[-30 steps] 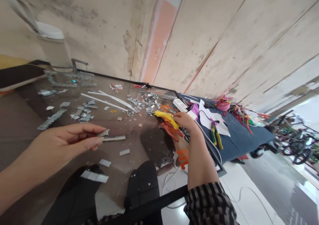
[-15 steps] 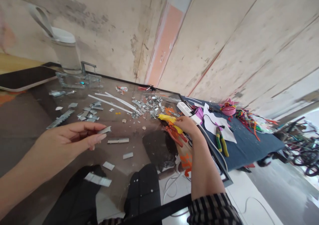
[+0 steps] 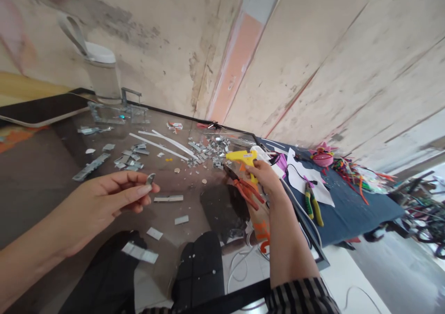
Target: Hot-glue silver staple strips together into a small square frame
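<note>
Between thumb and fingers, my left hand (image 3: 121, 191) pinches a small silvery-grey strip (image 3: 150, 178) above the glass table. My right hand (image 3: 266, 176) is wrapped round the handle of a yellow glue gun (image 3: 243, 156), whose nozzle points left toward a heap of grey scraps (image 3: 212, 148). Just below the glue gun lies a pair of pliers with red handles (image 3: 243, 189). Several grey strips lie on the glass near my left hand, among them a narrow strip (image 3: 168, 198) and a wider strip (image 3: 139, 253). A second pile of grey pieces (image 3: 131, 157) sits beyond that hand.
A lidded bottle (image 3: 104, 75), a tablet-like dark device (image 3: 41, 110) and a small clear frame (image 3: 118, 114) stand at the back left. White sticks (image 3: 160, 144) lie mid-table. To the right, green-yellow pliers (image 3: 313, 206) rest on a blue cloth (image 3: 358, 212).
My right hand has raised the glue gun upright off the red-handled pliers, which show more fully now. My left hand has turned the small strip more upright. The view has shifted slightly.
</note>
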Demonstrator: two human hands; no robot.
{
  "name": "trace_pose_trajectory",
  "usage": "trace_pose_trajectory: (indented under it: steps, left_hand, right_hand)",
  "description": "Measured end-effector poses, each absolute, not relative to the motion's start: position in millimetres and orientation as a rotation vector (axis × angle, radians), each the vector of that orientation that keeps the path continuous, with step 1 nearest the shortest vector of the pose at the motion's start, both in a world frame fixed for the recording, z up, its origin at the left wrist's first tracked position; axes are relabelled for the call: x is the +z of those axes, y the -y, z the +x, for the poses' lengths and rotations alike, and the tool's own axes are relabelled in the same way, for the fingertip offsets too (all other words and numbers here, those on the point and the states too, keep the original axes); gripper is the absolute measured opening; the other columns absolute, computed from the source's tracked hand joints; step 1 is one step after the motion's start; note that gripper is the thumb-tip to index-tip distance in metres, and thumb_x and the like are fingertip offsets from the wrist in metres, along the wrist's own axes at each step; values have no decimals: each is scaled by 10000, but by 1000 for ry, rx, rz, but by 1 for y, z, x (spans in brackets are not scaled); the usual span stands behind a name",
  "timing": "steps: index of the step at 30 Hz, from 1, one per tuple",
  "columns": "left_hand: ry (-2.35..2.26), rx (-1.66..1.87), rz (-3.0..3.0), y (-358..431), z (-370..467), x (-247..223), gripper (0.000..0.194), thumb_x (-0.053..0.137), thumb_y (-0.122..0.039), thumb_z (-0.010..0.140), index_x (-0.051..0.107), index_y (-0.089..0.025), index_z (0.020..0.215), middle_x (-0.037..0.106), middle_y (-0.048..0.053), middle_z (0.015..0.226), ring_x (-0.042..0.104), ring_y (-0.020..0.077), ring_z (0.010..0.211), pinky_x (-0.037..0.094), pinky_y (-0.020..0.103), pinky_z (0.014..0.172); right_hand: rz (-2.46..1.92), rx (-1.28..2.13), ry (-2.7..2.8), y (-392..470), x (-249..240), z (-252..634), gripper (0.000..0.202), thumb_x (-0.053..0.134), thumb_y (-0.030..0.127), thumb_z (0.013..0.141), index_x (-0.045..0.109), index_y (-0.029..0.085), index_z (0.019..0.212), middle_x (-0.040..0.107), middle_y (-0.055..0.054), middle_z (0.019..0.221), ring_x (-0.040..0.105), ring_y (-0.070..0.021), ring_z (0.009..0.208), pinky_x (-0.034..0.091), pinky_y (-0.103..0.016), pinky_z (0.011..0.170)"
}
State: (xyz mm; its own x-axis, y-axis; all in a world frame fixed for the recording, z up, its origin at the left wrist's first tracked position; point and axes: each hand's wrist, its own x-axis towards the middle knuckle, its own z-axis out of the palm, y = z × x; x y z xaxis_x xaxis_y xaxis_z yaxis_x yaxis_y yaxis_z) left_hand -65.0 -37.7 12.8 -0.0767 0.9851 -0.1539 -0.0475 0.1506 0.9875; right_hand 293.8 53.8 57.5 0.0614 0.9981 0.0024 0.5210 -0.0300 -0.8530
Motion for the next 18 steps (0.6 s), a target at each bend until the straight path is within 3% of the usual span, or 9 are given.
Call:
trace_pose_trajectory:
  steps: [3, 7, 13, 18]
  left_hand:
    - [-1307, 1164, 929, 38, -65, 15, 499, 846, -482, 491, 725, -204, 887, 772, 73, 801, 638, 149, 624, 521, 232, 528]
    - [-1279, 1212, 844, 39, -66, 16, 541, 857, -437, 473, 741, -196, 943, 776, 80, 811, 654, 158, 641, 528, 241, 540]
    - [-1250, 1254, 852, 41, -65, 18, 409, 857, -393, 485, 742, -194, 823, 756, 53, 721, 634, 139, 602, 499, 215, 493]
    - [-1270, 1262, 892, 42, -63, 20, 437, 849, -395, 478, 732, -198, 851, 731, 24, 663, 612, 129, 562, 487, 213, 477]
  right_hand:
    - [-1426, 961, 1457, -41, 71, 270, 325, 671, 401, 659, 526, 195, 863, 589, 35, 665, 540, -111, 565, 433, -234, 564]
    - [-995, 1391, 1331, -17, 76, 231, 293, 747, 301, 669, 581, 171, 872, 538, 64, 591, 478, -72, 502, 396, -202, 525]
    - [-971, 1666, 1590, 11, 75, 193, 298, 788, 336, 687, 672, 130, 867, 646, -17, 727, 588, -93, 585, 440, -204, 550]
    - [-902, 1693, 1645, 13, 75, 189, 280, 771, 323, 718, 678, 155, 921, 706, -67, 988, 556, -54, 550, 446, -197, 534]
